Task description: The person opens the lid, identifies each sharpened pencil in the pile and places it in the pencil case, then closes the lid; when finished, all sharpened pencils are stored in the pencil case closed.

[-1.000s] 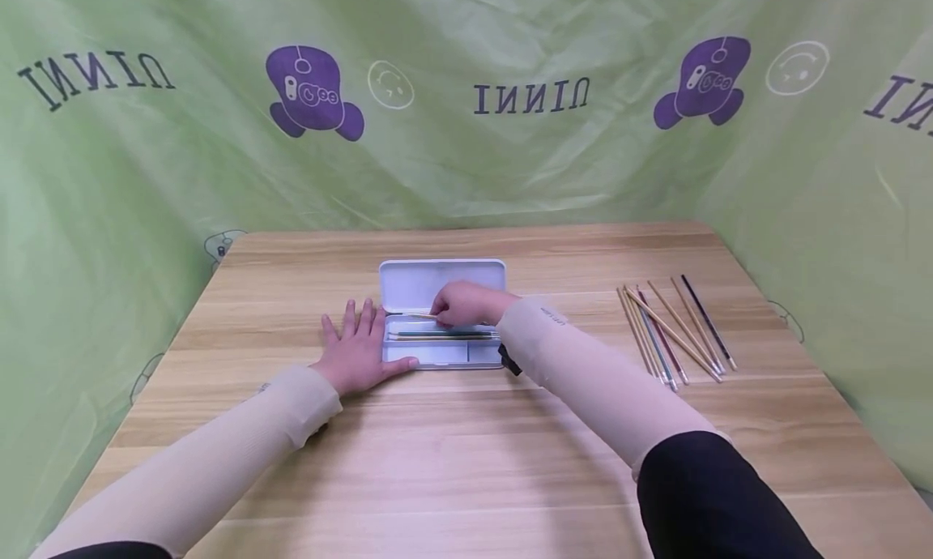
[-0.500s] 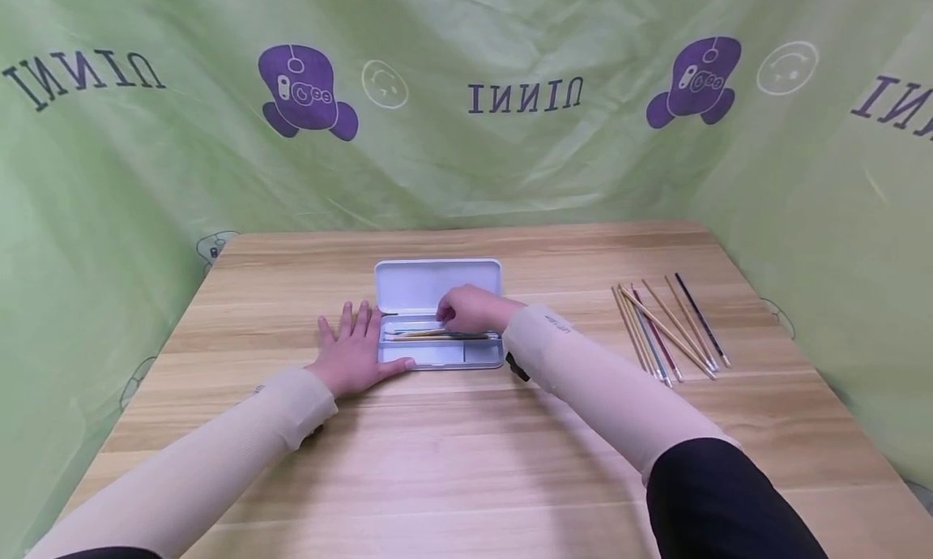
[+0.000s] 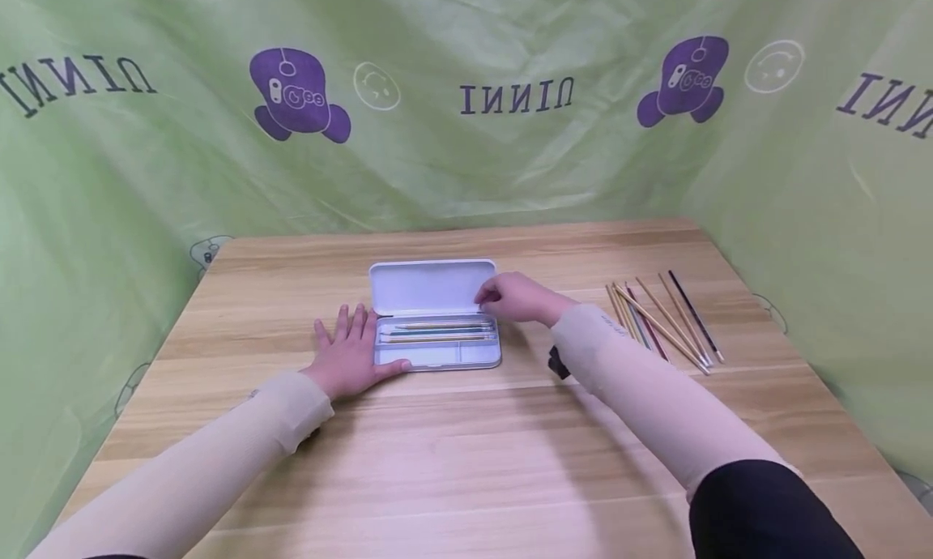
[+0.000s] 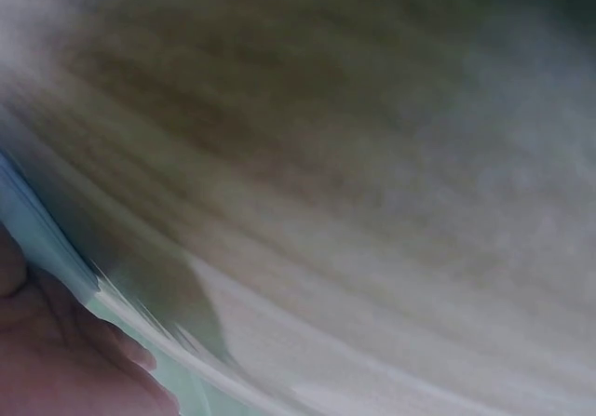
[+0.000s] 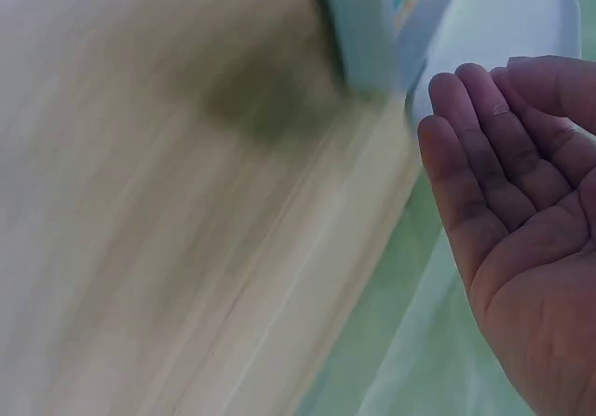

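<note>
Lengthwise, several pencils (image 3: 437,339) lie inside the open pencil case (image 3: 417,356).

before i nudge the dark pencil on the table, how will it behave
The dark pencil is probably stiff, as it lies straight. Being so slim, it is likely light. It may roll sideways, since it lies loose on the flat table, outside the pencil case.

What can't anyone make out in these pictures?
- Head view: lower ends of some loose pencils, hidden behind the right sleeve.
- Head view: the exact count of case pencils, too small and close together.
- Left wrist view: much of the left hand, cut off by left and bottom edges.
- Right wrist view: part of the pencil case, past the top edge.
</note>
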`<action>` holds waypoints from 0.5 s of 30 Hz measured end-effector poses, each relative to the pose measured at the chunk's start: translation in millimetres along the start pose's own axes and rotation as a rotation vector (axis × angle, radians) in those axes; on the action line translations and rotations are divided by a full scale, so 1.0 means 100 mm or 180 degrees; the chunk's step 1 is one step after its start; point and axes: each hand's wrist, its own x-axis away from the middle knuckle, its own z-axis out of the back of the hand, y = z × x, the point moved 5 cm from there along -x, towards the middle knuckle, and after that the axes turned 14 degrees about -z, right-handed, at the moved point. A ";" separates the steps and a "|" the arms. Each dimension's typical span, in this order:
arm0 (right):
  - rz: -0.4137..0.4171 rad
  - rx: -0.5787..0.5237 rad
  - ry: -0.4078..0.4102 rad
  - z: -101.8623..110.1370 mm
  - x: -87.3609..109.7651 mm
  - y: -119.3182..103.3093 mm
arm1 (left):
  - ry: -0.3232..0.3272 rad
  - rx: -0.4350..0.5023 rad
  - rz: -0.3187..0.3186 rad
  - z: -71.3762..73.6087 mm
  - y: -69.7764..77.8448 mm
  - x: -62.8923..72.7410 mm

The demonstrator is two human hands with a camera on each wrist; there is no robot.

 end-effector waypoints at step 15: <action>-0.1067 -0.0988 0.0493 0.64 0.78 1.54 | -0.0015 0.0006 -0.0040 -0.03 -0.02 -0.01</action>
